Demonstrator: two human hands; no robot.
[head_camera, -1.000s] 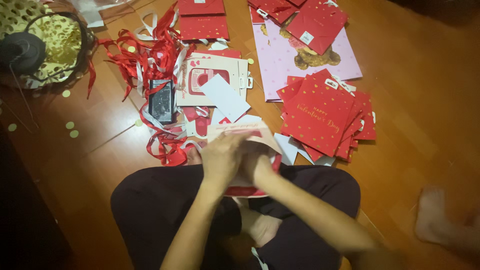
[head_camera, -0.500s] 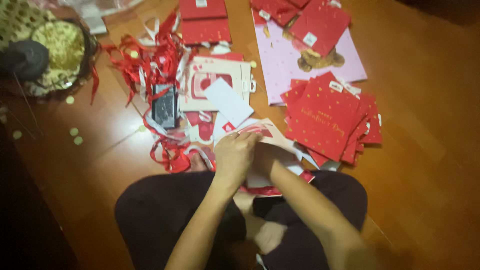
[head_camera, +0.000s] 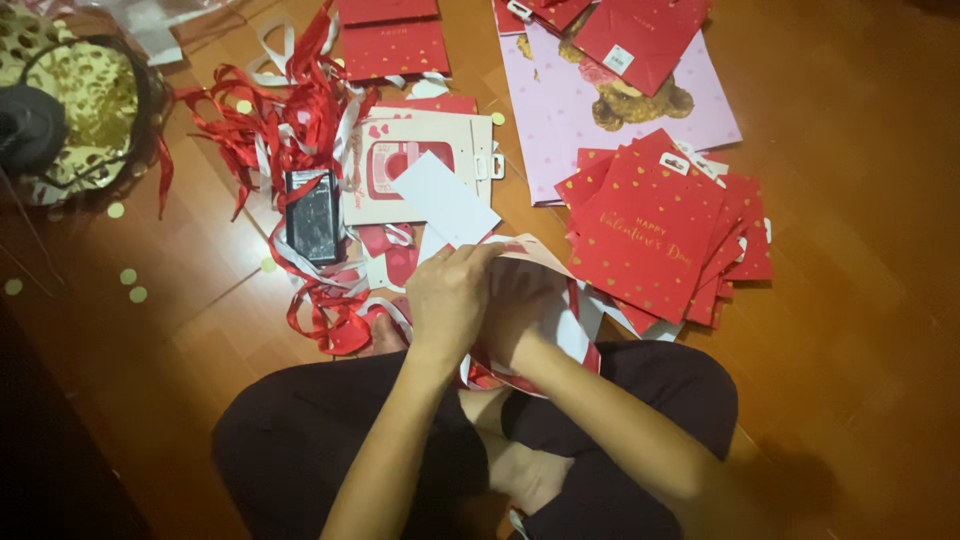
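Both hands have crept up toward 12 o'clock: left hand (head_camera: 447, 300) fingers pinch the flimsy red-and-white paper gift bag (head_camera: 560, 320) rim, right hand (head_camera: 515, 315) inside, its fingers hidden, so grip edges gently.

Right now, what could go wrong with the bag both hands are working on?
The right hand sits inside the red-and-white paper bag while the left hand grips its rim; hard pulling might tear the paper. Loose red ribbons lie close by on the wooden floor and could snag. The stack of red bags beside it could get knocked askew.
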